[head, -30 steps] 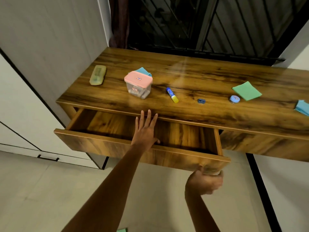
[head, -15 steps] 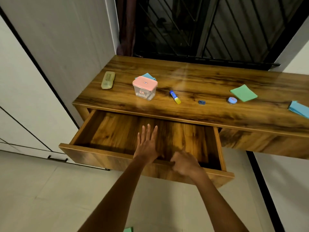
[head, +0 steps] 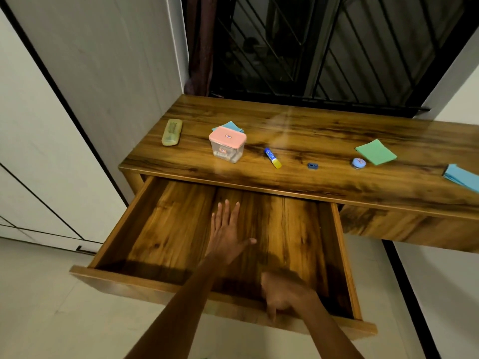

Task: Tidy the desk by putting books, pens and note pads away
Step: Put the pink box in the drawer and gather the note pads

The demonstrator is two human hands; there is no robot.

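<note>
The drawer [head: 282,229] stands pulled out below the desk [head: 324,130]. The left hand [head: 225,237] is spread flat over the drawer's floor, fingers straight and wide. The right hand [head: 282,291], blurred, curls its fingers over the drawer's front edge. On the desk behind the drawer lie a green case [head: 171,132], a pink-lidded box [head: 227,143], a glue stick [head: 272,158], a green note pad [head: 375,152] and a blue note pad [head: 462,176] at the far right.

Open drawer [head: 339,244] below desk [head: 311,130]; box [head: 227,143] left of glue stick [head: 272,158].
</note>
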